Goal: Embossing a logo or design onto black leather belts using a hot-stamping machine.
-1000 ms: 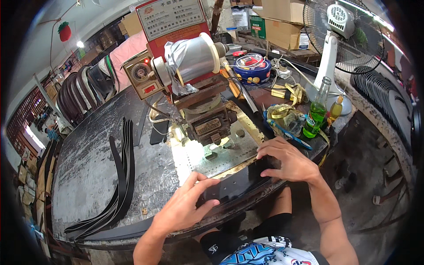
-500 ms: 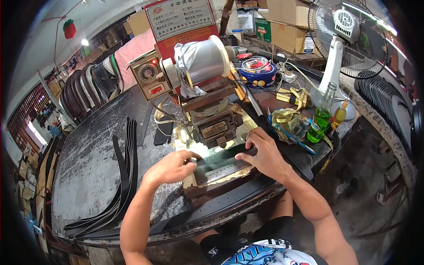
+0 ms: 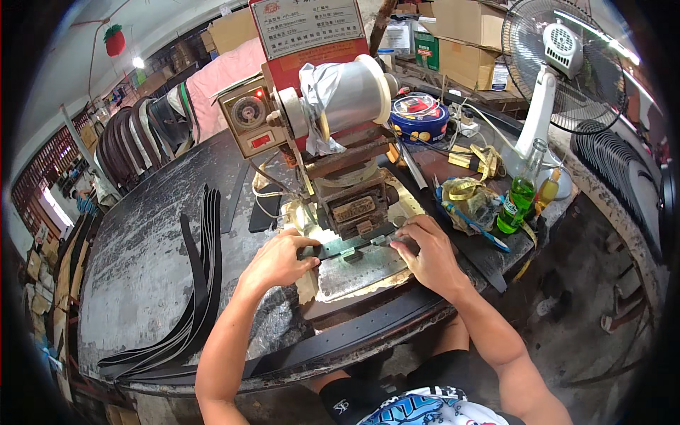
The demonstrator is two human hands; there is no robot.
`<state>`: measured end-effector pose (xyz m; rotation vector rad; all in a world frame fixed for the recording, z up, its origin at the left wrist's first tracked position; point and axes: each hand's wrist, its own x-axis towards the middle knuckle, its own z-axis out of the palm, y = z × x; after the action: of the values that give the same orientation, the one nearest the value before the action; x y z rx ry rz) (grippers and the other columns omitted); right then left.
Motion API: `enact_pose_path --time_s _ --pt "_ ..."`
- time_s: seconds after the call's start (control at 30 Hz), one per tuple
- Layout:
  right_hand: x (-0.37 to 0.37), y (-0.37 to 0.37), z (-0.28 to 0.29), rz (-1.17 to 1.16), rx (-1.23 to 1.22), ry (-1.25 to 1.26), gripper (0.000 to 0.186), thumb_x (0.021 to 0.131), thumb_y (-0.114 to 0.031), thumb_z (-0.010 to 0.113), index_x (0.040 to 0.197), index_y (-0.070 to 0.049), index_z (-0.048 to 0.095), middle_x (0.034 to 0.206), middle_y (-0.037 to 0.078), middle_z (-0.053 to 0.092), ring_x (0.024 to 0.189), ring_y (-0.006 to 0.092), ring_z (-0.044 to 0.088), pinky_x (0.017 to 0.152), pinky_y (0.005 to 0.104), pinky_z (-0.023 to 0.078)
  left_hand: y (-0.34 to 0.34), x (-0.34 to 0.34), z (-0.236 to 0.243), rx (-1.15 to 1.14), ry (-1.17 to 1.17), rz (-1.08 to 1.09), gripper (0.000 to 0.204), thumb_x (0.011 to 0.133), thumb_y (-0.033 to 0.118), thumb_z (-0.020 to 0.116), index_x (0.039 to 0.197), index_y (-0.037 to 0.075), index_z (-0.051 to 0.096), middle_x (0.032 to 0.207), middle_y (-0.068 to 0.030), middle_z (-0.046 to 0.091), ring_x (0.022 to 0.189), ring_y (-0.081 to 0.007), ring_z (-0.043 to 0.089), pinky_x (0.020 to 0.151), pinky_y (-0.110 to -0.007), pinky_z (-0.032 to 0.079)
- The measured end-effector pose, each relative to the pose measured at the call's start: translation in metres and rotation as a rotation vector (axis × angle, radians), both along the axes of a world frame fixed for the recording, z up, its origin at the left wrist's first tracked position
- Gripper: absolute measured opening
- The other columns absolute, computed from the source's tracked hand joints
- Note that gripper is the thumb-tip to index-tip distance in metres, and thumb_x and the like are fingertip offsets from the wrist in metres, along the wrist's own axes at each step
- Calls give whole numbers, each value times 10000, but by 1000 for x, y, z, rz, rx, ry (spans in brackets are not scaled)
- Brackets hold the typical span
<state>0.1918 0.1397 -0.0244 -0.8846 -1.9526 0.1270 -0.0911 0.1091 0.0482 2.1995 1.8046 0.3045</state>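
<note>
A narrow black strip (image 3: 330,249) lies across the lit metal bed plate (image 3: 354,278) of a stamping press (image 3: 354,210), just under its front edge. Two small metal stops (image 3: 348,253) stand along the strip's near side. My left hand (image 3: 282,259) is closed at the strip's left end, thumb and fingers bent around it. At the other end, the fingers of my right hand (image 3: 427,253) curl and pinch the strip. Above the press head sits a roll of silver foil (image 3: 354,93), with a loose flap hanging down.
Long black straps (image 3: 205,276) lie to the left on the worn table (image 3: 134,283). A punched black strap (image 3: 340,342) runs along its front edge. To the right stand a green bottle (image 3: 516,202), a blue tin (image 3: 419,122), a tape measure (image 3: 464,190) and a fan (image 3: 545,99).
Both hands have moved the strip away from me, from the front of the bed plate to under the press head. The metal stops now show.
</note>
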Motion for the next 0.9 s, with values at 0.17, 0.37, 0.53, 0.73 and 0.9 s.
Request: enact_pose_path --time_s 0.17,0.37,0.53,0.73,0.9 --pt "0 -5 4 -18 -27 -65 219 800 -150 784 947 -23 683 974 112 618 929 336 600 810 435 497 6 -6 -5 16 16 -45 397 817 227 755 1175 60 718 1109 -166 653 1064 -328 625 938 -399 489" --pt "-3 -8 10 -121 -26 -217 274 817 -206 775 1029 -42 719 998 109 598 1008 315 555 881 435 463 7 -6 -1 -25 -86 -90 407 796 178 749 1165 13 700 1173 -167 660 1139 -330 607 1003 -403 465" --pt "-2 -8 13 -99 -77 -256 285 809 -202 781 1035 -38 721 983 104 582 971 291 539 863 407 452 9 -15 -6 -40 -155 -125 441 794 216 798 1195 59 707 1153 -136 649 1108 -310 612 961 -400 481" --pt "-4 -9 12 -123 -70 -209 256 801 -174 782 997 -28 705 964 112 584 906 302 560 812 411 466 11 -16 -16 -89 -237 -121 458 799 197 799 1241 128 699 1178 -118 620 1101 -299 611 968 -404 479" --pt "-3 -8 12 -110 -44 -227 269 808 -175 772 1020 -30 692 972 117 583 900 314 569 796 419 470 12 -15 -14 -105 -244 -125 462 799 179 797 1248 141 696 1183 -113 617 1107 -297 607 972 -401 476"
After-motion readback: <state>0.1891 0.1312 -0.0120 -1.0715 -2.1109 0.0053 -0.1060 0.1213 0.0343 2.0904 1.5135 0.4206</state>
